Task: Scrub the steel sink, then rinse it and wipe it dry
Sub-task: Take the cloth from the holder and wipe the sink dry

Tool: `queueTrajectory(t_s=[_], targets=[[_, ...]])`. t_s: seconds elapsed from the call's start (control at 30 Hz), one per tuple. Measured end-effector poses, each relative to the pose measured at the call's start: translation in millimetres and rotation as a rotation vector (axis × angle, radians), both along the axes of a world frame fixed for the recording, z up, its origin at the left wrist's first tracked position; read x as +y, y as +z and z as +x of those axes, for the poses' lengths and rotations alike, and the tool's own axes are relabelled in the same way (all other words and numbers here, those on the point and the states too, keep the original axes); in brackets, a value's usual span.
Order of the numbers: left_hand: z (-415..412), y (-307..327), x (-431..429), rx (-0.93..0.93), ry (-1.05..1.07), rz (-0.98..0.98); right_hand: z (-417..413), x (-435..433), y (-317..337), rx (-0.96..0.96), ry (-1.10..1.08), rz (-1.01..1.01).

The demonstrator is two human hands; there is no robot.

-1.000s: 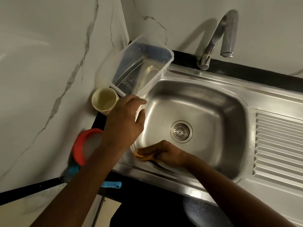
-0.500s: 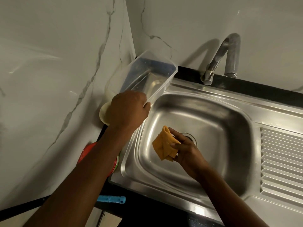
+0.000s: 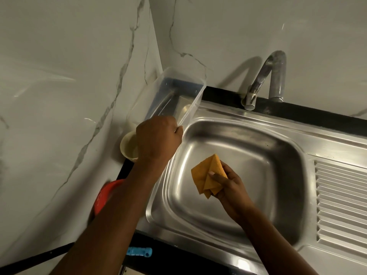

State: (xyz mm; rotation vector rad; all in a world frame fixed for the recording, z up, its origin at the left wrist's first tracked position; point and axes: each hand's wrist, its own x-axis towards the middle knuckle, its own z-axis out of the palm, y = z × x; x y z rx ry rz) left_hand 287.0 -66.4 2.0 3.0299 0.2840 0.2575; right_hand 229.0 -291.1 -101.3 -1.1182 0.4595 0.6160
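From the head view, the right grip (image 3: pixel 230 187) had lifted the orange cloth (image 3: pixel 206 175) off the near-left floor of the steel sink (image 3: pixel 264 153). Its curled fingers and thumb pinched the cloth above the basin's middle. Wiping seemed paused, perhaps for refolding. The left grip (image 3: pixel 156 139) had closed round the rim of the clear container (image 3: pixel 195 100) at the sink's far-left corner.

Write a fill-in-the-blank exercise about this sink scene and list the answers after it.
The right hand holds a folded cloth that is ____ in colour.
The left hand grips the clear plastic container by its ____.
The ribbed draining board lies on the ____ side of the basin.
No ____ runs from the tap.
Missing words: orange; rim; right; water.
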Motion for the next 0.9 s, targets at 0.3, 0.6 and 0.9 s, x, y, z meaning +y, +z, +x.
queueTrajectory(t_s=[0.3,0.6,0.9], targets=[[20.0,0.3,-2.6,0.002,0.032,-0.018,-1.2,-3.2,2.9,-0.030,-0.029,-0.006],[22.5,-10.9,7.8,-0.147,-0.018,-0.148,23.5,18.2,-24.1,-0.053,-0.158,-0.027],[-24.9,-11.2,14.9,-0.364,-0.231,-0.211,79.6,93.8,-20.0,-0.104,-0.085,-0.097]])
